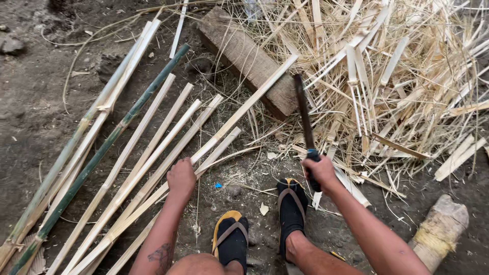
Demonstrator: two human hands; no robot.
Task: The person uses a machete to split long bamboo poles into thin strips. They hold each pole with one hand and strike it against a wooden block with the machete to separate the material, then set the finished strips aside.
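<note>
Right, head view only. Left hand [181, 176] is closed on a long pale bamboo strip [239, 113], gripping it low down; the strip runs up and right until its far end rests on the wooden block [248, 59]. Right hand [319, 172] is wrapped around the handle of a long dark knife [304, 113], blade pointing up and away, hanging just right of the strip and not touching it.

To do this well, my read: keep the strip's end seated on the block so it can't skid, keep the gripping hand well below wherever the blade lands, and keep the cut line away from the feet. Both sandalled feet [260, 224] sit between the hands, close under the blade path, so that's the risk.

More strips and a green bamboo pole [109, 140] lie side by side to the left, touching or overlapping. A big heap of pale shavings and offcuts [402, 76] covers the upper right, reaching up to the block. A short log stub [440, 229] lies lower right.

Surface is bare dark dirt ground [35, 112], uneven, with small stones. Outdoors by the look; no walls seen.
</note>
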